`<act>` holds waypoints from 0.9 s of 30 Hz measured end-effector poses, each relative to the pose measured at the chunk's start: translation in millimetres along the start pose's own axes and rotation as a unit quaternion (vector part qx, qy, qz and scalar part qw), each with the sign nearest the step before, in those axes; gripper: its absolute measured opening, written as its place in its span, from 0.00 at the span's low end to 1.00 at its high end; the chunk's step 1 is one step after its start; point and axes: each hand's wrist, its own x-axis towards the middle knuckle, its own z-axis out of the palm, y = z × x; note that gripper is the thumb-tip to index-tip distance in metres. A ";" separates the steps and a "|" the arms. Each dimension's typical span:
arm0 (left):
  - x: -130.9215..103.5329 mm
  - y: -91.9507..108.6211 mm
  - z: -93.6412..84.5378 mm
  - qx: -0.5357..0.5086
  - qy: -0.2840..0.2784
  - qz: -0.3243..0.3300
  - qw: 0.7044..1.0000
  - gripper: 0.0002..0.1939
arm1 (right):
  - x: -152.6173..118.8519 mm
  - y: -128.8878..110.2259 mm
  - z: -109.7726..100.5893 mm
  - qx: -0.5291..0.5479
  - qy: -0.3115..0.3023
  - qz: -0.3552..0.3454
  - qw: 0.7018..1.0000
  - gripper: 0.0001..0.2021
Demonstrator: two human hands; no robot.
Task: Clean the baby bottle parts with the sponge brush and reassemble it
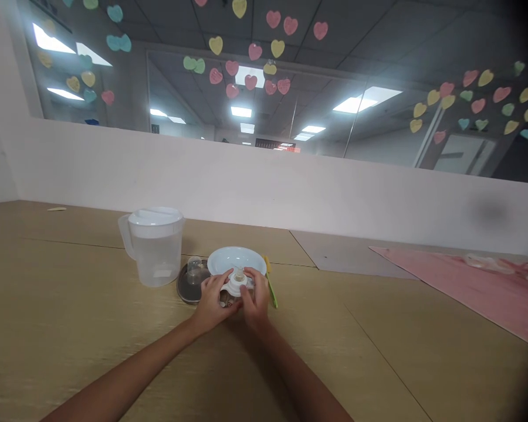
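Both hands are closed around a baby bottle (236, 285) with a white collar and a clear nipple on top. My left hand (212, 300) grips its left side, and my right hand (256, 298) holds the collar from the right. Most of the bottle's body is hidden by the fingers. Just behind it sits a white bowl (229, 257). To the left, a clear dome-shaped cap (194, 269) rests on a dark round tray (185, 287). A green and yellow brush-like tool (273, 290) lies right of the bowl, partly covered by my right hand.
A lidded translucent pitcher (156, 249) holding clear liquid stands left of the tray. A pink mat (479, 293) with clear plastic items on it lies at the right. A low white wall (246, 181) with a window above bounds the table's back edge.
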 end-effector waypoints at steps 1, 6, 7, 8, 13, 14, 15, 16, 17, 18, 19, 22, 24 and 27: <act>0.1 0.4 -0.1 -0.003 0.000 -0.003 1.000 0.33 | -0.8 -1.2 0.6 -0.006 -0.002 -0.005 1.000 0.15; -0.1 2.1 -1.0 -0.017 -0.008 -0.013 1.000 0.32 | 0.2 -6.4 5.4 -0.035 0.003 -0.010 0.999 0.19; -0.2 2.2 -1.2 -0.018 -0.007 -0.013 1.000 0.32 | 0.8 -6.9 6.2 -0.042 0.002 -0.008 0.999 0.19; -0.2 2.2 -1.4 -0.020 -0.005 -0.014 1.000 0.32 | 1.5 -7.1 6.8 -0.049 0.001 -0.004 0.999 0.19; 0.6 1.2 -2.2 -0.031 -0.010 -0.020 0.999 0.32 | 4.1 -7.1 6.7 -0.078 -0.033 0.014 0.996 0.15; 0.7 1.0 -2.1 -0.032 -0.010 -0.021 0.999 0.32 | 4.3 -7.2 6.9 -0.082 -0.036 0.018 0.996 0.13; 0.8 0.8 -1.9 -0.031 -0.008 -0.022 0.999 0.32 | 4.5 -7.4 7.5 -0.085 -0.031 0.024 0.996 0.13; 0.8 0.7 -1.6 -0.030 -0.005 -0.023 0.999 0.32 | 4.4 -7.8 8.5 -0.090 -0.019 0.032 0.995 0.13; 0.7 0.8 -1.3 -0.030 -0.001 -0.023 0.999 0.32 | 4.2 -8.2 9.9 -0.096 -0.004 0.039 0.995 0.13; 0.6 0.9 -1.2 -0.029 0.001 -0.023 0.999 0.33 | 3.9 -8.6 11.5 -0.103 0.011 0.046 0.994 0.14; 0.5 1.1 -1.1 -0.029 0.001 -0.023 0.999 0.33 | 3.5 -8.9 13.3 -0.110 0.022 0.051 0.992 0.14; -0.1 2.2 -1.2 -0.031 -0.001 -0.019 0.999 0.32 | 2.0 -9.3 17.5 -0.126 0.031 0.056 0.990 0.14; -0.4 2.6 -0.7 -0.030 0.001 -0.015 0.999 0.33 | 0.9 -9.2 18.9 -0.129 0.037 0.055 0.989 0.15; -0.3 1.9 1.2 -0.022 0.007 -0.012 1.000 0.33 | -0.8 -9.4 19.6 -0.124 0.050 0.047 0.990 0.15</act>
